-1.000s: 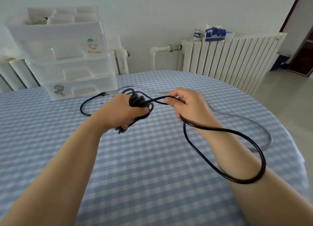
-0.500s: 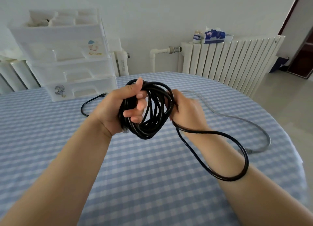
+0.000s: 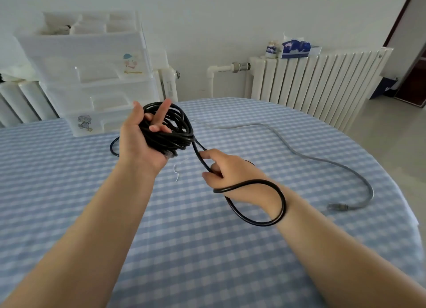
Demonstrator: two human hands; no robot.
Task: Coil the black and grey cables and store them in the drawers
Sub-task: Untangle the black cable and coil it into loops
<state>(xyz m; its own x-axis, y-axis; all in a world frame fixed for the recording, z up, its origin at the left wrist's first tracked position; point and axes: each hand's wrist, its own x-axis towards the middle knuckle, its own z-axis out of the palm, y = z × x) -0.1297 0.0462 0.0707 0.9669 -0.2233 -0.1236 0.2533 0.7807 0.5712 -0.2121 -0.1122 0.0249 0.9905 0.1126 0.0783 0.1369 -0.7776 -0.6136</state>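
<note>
No text, brand or number can be read anywhere. The translucent drawer unit [image 3: 92, 77] carries two cartoon stickers, the upper sticker [image 3: 131, 63] with a line of yellow lettering too small to make out; the blue print on the tissue pack [image 3: 296, 48] on the radiator is too blurred

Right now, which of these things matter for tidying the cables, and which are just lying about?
For the job:
black cable, coiled in left hand, fed by right hand
grey cable
drawers

Lying about:
tissue pack
small jar
white tie
</note>
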